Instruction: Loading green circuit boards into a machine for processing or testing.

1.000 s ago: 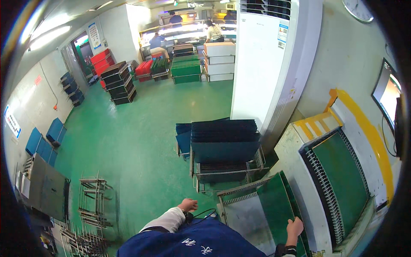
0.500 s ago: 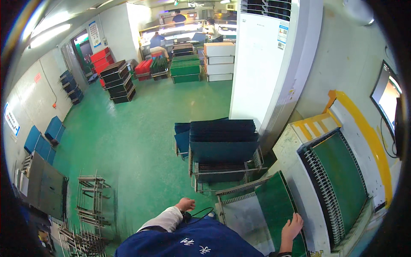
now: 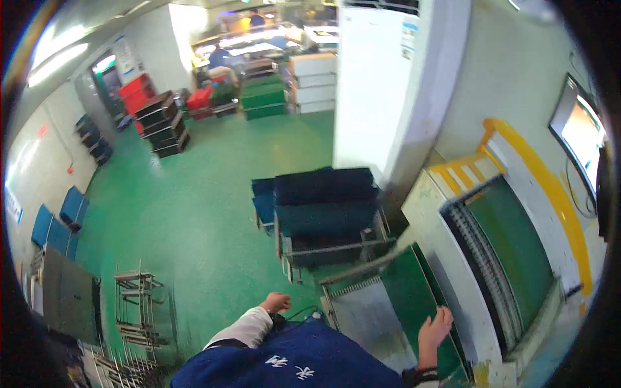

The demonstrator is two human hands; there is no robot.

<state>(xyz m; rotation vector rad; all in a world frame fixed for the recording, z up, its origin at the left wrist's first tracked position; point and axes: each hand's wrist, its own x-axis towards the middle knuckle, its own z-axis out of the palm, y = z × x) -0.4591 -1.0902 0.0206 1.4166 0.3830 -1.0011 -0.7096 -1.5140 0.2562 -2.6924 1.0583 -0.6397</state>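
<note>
My left hand [image 3: 278,302] hangs in front of my blue apron [image 3: 284,355] with its fingers curled and nothing visible in them. A black band with a dark cord is round that wrist. My right hand [image 3: 435,328] is over a green board [image 3: 407,284], near its dark right edge, fingers stretched out and thumb apart. Whether it touches the board I cannot tell. The board stands tilted in a metal-framed rack [image 3: 352,277] beside a pale grey sheet [image 3: 372,320].
Ahead stands a wire rack of dark blue boards [image 3: 326,220]. To the right, a white machine [image 3: 420,200] holds a toothed rack with a green board [image 3: 511,252]. A white cabinet [image 3: 369,97] rises behind. Empty metal racks [image 3: 137,304] stand left; stacked crates [image 3: 162,126] and people are farther off.
The view has swung slightly, shifting the surroundings left and a little upward, with some blur. My right hand has moved slightly up and left in the picture, its fingers now closer together.
</note>
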